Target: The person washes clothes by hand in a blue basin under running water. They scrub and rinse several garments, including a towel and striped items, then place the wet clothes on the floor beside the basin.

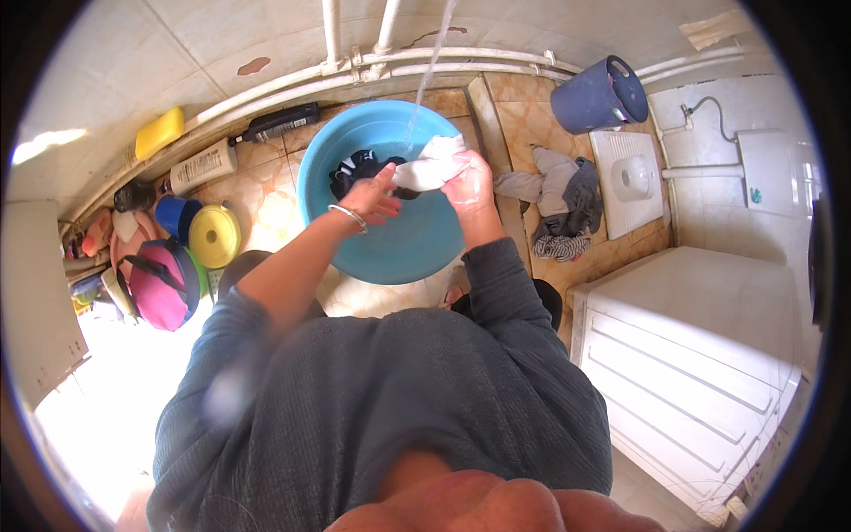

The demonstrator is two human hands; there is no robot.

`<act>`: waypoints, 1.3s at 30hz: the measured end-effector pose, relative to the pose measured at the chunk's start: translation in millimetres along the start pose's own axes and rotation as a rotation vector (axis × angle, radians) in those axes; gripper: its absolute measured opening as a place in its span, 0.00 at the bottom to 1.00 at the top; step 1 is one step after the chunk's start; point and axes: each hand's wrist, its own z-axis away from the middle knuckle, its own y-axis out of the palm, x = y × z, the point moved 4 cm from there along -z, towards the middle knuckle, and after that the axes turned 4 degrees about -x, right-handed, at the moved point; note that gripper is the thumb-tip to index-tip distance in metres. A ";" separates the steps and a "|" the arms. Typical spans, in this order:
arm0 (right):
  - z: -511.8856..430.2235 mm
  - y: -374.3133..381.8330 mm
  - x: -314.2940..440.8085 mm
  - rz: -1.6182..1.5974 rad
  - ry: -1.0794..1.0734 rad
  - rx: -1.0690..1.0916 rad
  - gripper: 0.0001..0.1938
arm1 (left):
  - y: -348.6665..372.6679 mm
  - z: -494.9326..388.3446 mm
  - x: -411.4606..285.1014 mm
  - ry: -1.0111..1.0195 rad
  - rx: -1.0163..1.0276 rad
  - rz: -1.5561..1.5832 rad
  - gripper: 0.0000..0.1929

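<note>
My right hand (472,183) grips a wet white cloth item (425,173), possibly a sock, above the far right part of a blue plastic basin (399,256). Just left of the cloth is my left hand (372,199), its fingers spread and nothing held in them; a light bracelet circles the wrist. A black garment with white stripes (351,171) lies in the basin, partly behind my left hand. From above, a thin stream of water (429,73) falls into the basin beside the white cloth.
Right of a raised tile ledge (490,126) lie grey and striped clothes (565,199), near a squat toilet (628,176) and dark blue bucket (592,96). A white appliance or cabinet (691,332) stands nearer. Bottles (205,165), a yellow lid (214,236) and bags crowd the left.
</note>
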 end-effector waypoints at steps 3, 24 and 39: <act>47.2 48.0 -7.0 0.003 0.039 0.157 0.17 | 32.4 8.2 9.9 -0.302 0.128 0.517 0.49; 26.2 71.9 -26.3 1.641 -0.604 -0.559 0.17 | 57.1 -25.1 -20.1 0.314 0.036 1.015 0.14; 16.5 84.0 -17.1 1.433 -0.926 -0.334 0.13 | 60.2 -49.2 -48.7 0.673 0.614 1.080 0.12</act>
